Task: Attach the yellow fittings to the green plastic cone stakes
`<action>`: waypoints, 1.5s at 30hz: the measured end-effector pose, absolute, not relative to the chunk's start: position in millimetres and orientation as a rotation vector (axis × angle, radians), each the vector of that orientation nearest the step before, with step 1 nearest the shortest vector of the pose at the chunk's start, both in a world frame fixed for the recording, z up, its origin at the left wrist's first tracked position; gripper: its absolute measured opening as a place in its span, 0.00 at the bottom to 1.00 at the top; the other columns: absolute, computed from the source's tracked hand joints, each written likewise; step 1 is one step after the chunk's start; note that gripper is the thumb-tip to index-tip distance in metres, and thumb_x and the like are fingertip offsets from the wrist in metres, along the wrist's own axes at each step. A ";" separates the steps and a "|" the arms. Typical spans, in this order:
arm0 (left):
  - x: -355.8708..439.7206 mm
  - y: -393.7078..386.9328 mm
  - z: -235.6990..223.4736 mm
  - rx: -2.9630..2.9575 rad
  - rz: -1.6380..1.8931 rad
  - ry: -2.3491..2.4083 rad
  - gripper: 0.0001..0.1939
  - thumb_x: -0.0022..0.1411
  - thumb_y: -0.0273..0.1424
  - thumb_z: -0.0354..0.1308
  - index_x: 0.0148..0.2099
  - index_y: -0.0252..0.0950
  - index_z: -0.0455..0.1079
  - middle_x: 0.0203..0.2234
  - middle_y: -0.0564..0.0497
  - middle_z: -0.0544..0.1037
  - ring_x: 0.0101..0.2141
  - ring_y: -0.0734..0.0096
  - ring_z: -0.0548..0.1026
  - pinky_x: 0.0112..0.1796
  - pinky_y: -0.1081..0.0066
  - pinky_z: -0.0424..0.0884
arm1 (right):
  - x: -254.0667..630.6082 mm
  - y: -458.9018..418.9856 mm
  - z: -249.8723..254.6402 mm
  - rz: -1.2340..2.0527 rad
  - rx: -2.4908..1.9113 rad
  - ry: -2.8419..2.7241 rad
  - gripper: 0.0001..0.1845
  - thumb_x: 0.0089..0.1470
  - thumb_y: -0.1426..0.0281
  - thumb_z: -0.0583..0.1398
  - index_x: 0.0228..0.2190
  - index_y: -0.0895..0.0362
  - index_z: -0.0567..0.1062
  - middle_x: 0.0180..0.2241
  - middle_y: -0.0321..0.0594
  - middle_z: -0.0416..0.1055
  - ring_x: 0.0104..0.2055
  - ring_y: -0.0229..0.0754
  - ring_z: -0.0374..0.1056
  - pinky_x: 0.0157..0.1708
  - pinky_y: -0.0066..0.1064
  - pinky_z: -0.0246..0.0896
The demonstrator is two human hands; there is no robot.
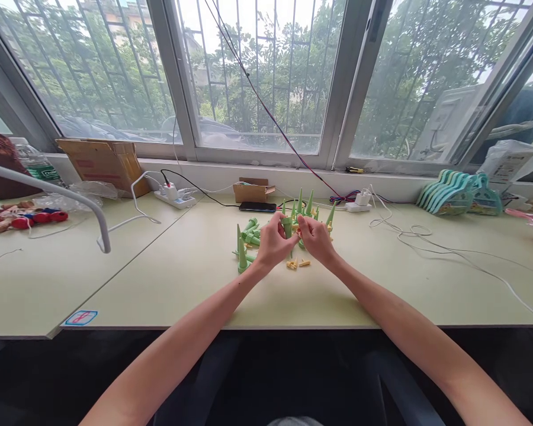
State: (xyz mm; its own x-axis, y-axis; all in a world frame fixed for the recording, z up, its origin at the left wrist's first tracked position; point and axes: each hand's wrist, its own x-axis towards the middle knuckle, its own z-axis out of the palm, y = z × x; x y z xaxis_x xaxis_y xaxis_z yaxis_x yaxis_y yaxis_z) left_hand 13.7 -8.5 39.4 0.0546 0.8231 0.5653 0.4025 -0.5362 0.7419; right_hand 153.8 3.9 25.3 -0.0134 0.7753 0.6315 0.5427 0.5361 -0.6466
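Observation:
My left hand is closed around a green plastic spike, its narrow end pointing down. Close beside it, my right hand has its fingers pinched together. A bit of yellow shows at the fingertips, too small and covered to make out fully. Below the hands lie several small yellow plastic pieces. Left of my left hand, more green spikes stand point up, and others lie in a heap. Behind both hands rises another group of upright green spikes, partly hidden by my fingers.
A phone lies before a small open cardboard box. Power strips and loose white cables rest along the back and right. Teal hangers stand at right; a lamp arm crosses the left.

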 end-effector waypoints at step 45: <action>13.4 -10.3 41.5 1.875 1.461 1.226 0.16 0.48 0.31 0.61 0.40 0.38 0.64 0.18 0.61 0.59 0.21 0.78 0.58 0.24 0.74 0.56 | 154.7 4.0 26.4 0.238 -1.130 -1.702 0.24 0.64 0.53 0.48 0.22 0.55 0.58 0.18 0.31 0.56 0.21 0.35 0.50 0.24 0.29 0.45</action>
